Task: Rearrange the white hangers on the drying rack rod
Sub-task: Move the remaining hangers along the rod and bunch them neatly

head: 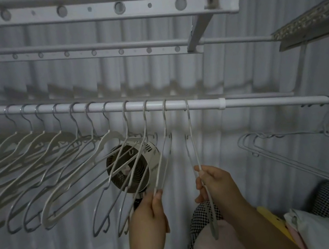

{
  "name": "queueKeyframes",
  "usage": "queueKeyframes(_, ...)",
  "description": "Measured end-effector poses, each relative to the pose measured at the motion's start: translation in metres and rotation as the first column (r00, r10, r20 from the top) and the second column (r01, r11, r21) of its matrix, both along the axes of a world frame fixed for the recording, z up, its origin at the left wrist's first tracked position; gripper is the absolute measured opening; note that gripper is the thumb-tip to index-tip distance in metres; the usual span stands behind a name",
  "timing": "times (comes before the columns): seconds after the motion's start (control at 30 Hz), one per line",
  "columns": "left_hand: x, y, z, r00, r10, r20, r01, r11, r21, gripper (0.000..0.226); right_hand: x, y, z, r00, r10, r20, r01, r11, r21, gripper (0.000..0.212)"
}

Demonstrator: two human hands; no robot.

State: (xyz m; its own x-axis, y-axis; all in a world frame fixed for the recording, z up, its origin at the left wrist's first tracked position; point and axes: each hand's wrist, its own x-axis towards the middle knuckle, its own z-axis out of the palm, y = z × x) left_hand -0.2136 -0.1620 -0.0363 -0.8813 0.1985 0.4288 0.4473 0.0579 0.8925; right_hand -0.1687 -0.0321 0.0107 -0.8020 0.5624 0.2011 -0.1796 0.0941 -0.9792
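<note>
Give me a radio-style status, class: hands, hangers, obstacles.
Left hand grip on one hanger. Right hand grip on the next hanger, both hooked on the rod. Fan behind the row, not blocking.

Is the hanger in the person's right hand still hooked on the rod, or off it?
On: the hanger's hook curls over the rod, while the right hand grips it lower down.

Dim, grey, flat light here; soft hanger shadows fall on the curtain [174,84], wide-angle bending curves the rod [113,107], and edges look smeared and soft.
</note>
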Motion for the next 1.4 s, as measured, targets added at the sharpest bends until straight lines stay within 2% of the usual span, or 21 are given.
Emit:
queueKeyframes(0.13, -0.001, 0.000, -0.002, 0.999, -0.019, 0.040, 0.019, 1.000, 0.017, 0.027, -0.001, 0.000, -0.001, 1.000, -0.001, -0.010, 0.001, 1.000, -0.019, 0.026)
queueKeyframes(0.23, -0.002, -0.001, -0.004, 0.999, 0.029, 0.021, -0.029, 1.000, -0.003, 0.021, 0.000, 0.002, -0.003, 1.000, -0.025, -0.003, 0.025, 1.000, 0.009, 0.023)
queueKeyframes(0.33, 0.001, -0.005, 0.001, 0.985, 0.137, -0.105, -0.144, 0.988, -0.054, 0.031, 0.004, 0.008, -0.003, 0.997, -0.062, 0.036, 0.057, 0.990, 0.129, 0.017)
queueKeyframes(0.47, 0.014, -0.008, 0.016, 0.923, 0.208, -0.322, -0.244, 0.967, -0.074, 0.035, 0.022, 0.028, -0.005, 0.960, -0.278, -0.016, 0.264, 0.887, 0.378, 0.016)
queueKeyframes(0.57, 0.035, -0.001, 0.031, 0.898, 0.166, -0.408, -0.173, 0.985, 0.020, 0.031, 0.048, 0.049, 0.002, 0.910, -0.394, -0.130, 0.409, 0.796, 0.447, 0.014)
queueKeyframes(0.67, 0.062, 0.022, 0.041, 0.900, 0.064, -0.431, -0.025, 0.995, 0.094, 0.023, 0.082, 0.078, 0.013, 0.870, -0.436, -0.231, 0.491, 0.727, 0.480, 0.015)
queueKeyframes(0.73, 0.081, 0.047, 0.043, 0.915, -0.003, -0.404, 0.055, 0.991, 0.118, 0.003, 0.111, 0.103, 0.022, 0.847, -0.451, -0.281, 0.531, 0.706, 0.469, 0.012)
queueKeyframes(0.83, 0.106, 0.096, 0.033, 0.934, -0.122, -0.334, 0.173, 0.977, 0.127, 0.030, 0.160, 0.150, 0.029, 0.786, -0.514, -0.345, 0.618, 0.656, 0.432, 0.013)
queueKeyframes(0.93, 0.128, 0.148, 0.022, 0.946, -0.267, -0.183, 0.287, 0.953, 0.094, 0.030, 0.207, 0.203, 0.031, 0.713, -0.596, -0.369, 0.700, 0.589, 0.403, 0.014)
queueKeyframes(1.0, 0.142, 0.185, 0.015, 0.935, -0.340, -0.101, 0.348, 0.933, 0.087, 0.030, 0.230, 0.239, 0.029, 0.698, -0.643, -0.316, 0.713, 0.583, 0.389, 0.017)
queueKeyframes(1.1, 0.168, 0.243, 0.014, 0.891, -0.454, -0.008, 0.454, 0.890, 0.040, 0.026, 0.247, 0.283, 0.024, 0.735, -0.661, -0.151, 0.655, 0.635, 0.409, 0.026)
queueKeyframes(1.2, 0.191, 0.296, 0.020, 0.825, -0.559, 0.087, 0.558, 0.829, 0.033, 0.005, 0.248, 0.303, 0.017, 0.797, -0.604, 0.024, 0.551, 0.742, 0.382, 0.031)
queueKeyframes(1.3, 0.201, 0.337, 0.030, 0.800, -0.569, 0.189, 0.565, 0.821, 0.082, 0.015, 0.246, 0.304, 0.011, 0.881, -0.445, 0.159, 0.385, 0.871, 0.305, 0.031)
queueKeyframes(1.4, 0.201, 0.358, 0.037, 0.825, -0.522, 0.217, 0.522, 0.851, 0.062, 0.024, 0.244, 0.299, 0.010, 0.899, -0.394, 0.190, 0.310, 0.880, 0.360, 0.032)
